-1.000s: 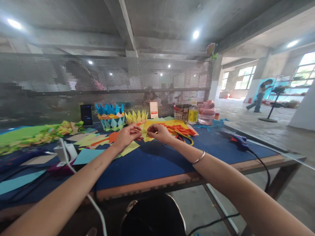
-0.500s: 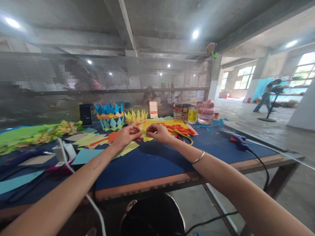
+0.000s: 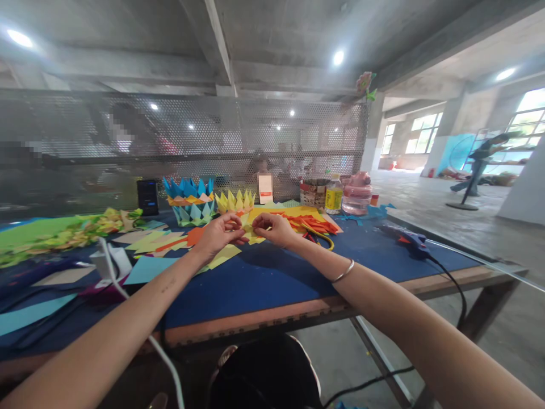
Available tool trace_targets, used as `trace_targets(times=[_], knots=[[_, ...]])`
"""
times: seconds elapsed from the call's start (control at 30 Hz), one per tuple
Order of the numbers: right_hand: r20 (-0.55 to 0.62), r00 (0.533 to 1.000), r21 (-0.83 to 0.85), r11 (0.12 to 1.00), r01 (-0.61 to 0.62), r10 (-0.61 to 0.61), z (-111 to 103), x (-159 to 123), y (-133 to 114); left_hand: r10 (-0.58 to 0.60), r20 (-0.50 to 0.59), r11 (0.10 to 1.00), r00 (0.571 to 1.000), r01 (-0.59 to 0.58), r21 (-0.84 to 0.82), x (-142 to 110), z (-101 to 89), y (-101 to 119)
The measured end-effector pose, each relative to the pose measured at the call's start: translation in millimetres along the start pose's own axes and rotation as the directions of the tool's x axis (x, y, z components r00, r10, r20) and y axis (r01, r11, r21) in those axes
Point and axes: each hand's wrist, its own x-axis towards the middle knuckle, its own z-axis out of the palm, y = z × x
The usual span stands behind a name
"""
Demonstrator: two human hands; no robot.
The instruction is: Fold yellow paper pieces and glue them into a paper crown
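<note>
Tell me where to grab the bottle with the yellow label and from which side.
I'd grip the bottle around its yellow label, coming from the near side, probably with the right hand, the closer one. It stands upright, and the basket on its left and pink container on its right crowd its flanks, leaving the front more open.

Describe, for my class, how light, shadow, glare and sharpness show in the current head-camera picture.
Head view: haze blooms round the ceiling light at upper left, and the far-right window is washed out; head view: a soft shadow darkens the blue mat below the right hand; head view: detail between the fingers is too soft to identify.
</note>
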Motion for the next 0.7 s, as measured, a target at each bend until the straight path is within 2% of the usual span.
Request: trace_targets(times=[0.23,0.43,0.7], knots=[[-0.032,0.999,0.077,0.996,-0.034,0.037,2.0,0.4,0.7,0.004,-0.021,0.999,1.000,-0.005,-0.047,-0.1,0.4,0.4],[-0.041,0.998,0.149,0.987,-0.050,0.057,4.1,1.7,2.6,-0.061,-0.051,0.984,0.997,0.052,-0.169,-0.6,1.5,1.4],[-0.009,0.997,0.235,0.969,-0.075,0.079,3.5,3.2,3.9,-0.152,-0.095,0.961,0.984,0.124,-0.248,-0.5,0.9,4.5]])
